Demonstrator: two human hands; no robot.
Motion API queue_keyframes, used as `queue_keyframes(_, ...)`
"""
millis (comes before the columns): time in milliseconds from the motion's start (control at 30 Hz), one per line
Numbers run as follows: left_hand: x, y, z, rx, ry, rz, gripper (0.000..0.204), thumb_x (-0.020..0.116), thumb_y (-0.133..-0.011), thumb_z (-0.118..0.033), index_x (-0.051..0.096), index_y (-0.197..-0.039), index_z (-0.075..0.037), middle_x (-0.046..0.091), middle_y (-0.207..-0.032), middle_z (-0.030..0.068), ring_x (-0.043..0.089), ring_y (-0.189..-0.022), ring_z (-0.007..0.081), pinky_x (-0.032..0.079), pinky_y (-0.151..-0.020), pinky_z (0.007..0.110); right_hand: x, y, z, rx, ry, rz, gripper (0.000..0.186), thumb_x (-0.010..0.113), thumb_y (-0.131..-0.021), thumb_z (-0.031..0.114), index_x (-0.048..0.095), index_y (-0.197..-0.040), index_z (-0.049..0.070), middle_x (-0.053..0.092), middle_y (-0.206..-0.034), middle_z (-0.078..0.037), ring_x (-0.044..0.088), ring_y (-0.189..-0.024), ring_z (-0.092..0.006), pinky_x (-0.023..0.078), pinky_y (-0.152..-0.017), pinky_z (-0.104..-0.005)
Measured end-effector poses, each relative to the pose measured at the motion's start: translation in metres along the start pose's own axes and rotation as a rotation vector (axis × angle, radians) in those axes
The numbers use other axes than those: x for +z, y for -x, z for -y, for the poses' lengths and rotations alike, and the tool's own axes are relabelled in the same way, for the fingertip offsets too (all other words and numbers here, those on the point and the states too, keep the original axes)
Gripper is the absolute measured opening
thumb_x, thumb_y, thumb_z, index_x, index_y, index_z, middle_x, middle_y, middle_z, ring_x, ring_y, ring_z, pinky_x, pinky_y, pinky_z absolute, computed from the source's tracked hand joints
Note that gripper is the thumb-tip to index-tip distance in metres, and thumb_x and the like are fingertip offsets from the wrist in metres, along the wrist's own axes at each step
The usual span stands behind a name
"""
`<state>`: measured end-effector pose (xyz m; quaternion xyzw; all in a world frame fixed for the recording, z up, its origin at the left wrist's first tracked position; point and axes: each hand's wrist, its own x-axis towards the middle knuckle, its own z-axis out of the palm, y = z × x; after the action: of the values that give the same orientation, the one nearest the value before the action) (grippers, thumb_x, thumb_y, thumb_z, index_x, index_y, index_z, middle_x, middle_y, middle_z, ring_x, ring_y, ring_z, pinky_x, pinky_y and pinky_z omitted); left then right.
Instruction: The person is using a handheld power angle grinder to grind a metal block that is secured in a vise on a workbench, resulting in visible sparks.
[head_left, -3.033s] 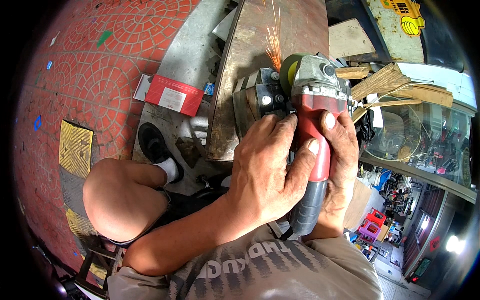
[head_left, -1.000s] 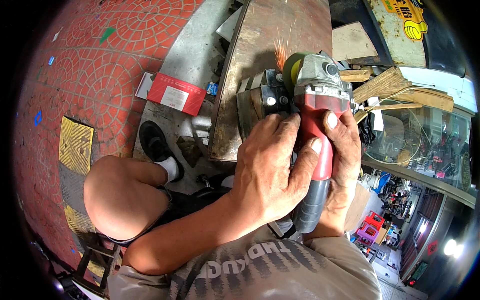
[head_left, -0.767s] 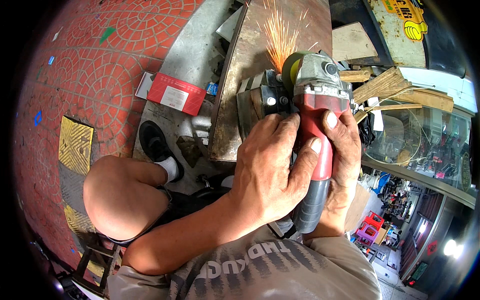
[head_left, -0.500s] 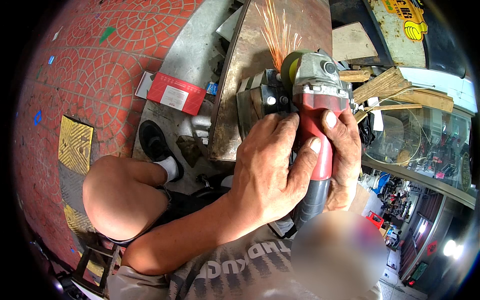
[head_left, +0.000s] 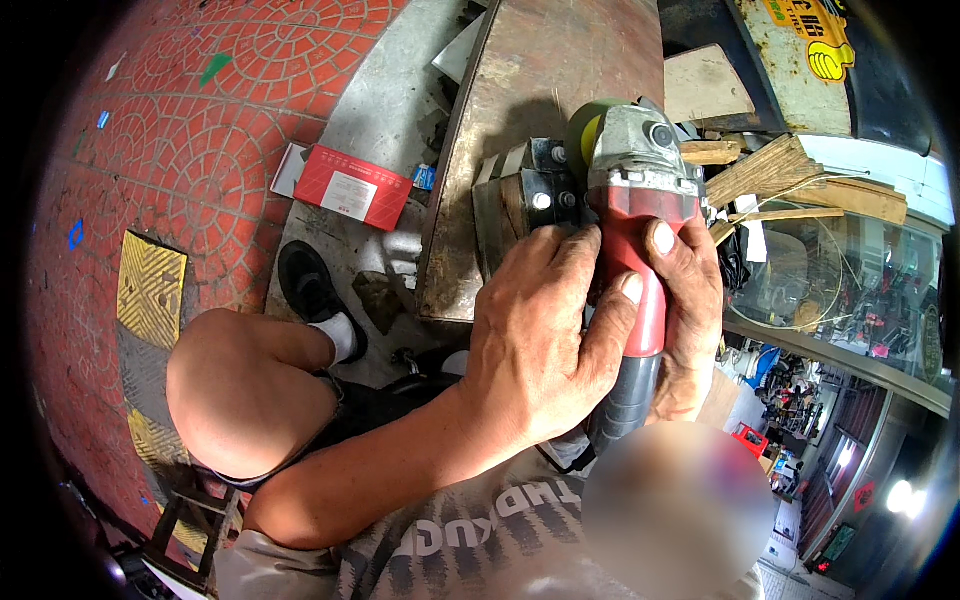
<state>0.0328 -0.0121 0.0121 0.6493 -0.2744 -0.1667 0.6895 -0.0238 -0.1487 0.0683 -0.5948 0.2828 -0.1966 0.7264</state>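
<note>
A rusty steel plate [head_left: 545,120] lies ahead on the tabletop. An angle grinder [head_left: 635,230], long axis pointing away from the person, meets it. The left hand [head_left: 540,340] and right hand [head_left: 690,310] both wrap its red body.

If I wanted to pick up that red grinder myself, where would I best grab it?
Probably by the slim red body of the angle grinder, coming from the rear end nearest the person. It is a narrow barrel that fingers can wrap, and it lies behind the grey gear head and the disc. Both the left hand and the right hand clasp it there.
</note>
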Motion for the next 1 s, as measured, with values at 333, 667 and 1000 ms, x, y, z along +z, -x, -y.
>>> queue_keyframes(333, 0.000, 0.001, 0.000, -0.002, 0.010, -0.002, 0.036, 0.075, -0.109, -0.012, 0.070, -0.140, 0.007, 0.074, -0.117, 0.0256, 0.075, -0.101, 0.0417, 0.061, -0.089, 0.048, 0.000, -0.004, 0.004, 0.029, 0.028, 0.018, 0.083, 0.089, -0.097, 0.016, 0.053, -0.168, -0.003, 0.075, -0.142, -0.018, 0.075, -0.125, -0.0264, 0.060, -0.113, -0.0391)
queue_keyframes(667, 0.005, -0.001, -0.003, 0.004, -0.062, 0.003, 0.034, 0.077, -0.108, -0.013, 0.070, -0.134, 0.008, 0.074, -0.116, 0.0284, 0.074, -0.105, 0.0510, 0.060, -0.091, 0.054, -0.018, -0.013, 0.006, 0.020, 0.101, 0.092, 0.090, 0.090, -0.096, 0.017, 0.047, -0.173, -0.004, 0.074, -0.148, -0.020, 0.073, -0.133, -0.0280, 0.057, -0.119, -0.0407)
queue_keyframes(1000, 0.004, -0.003, -0.004, -0.008, -0.078, 0.013, 0.036, 0.078, -0.107, -0.014, 0.070, -0.134, 0.008, 0.074, -0.116, 0.0283, 0.075, -0.105, 0.0502, 0.060, -0.091, 0.053, -0.016, -0.015, 0.008, 0.027, 0.077, 0.098, 0.091, 0.091, -0.097, 0.017, 0.047, -0.174, -0.004, 0.074, -0.148, -0.020, 0.073, -0.133, -0.0284, 0.057, -0.119, -0.0414)
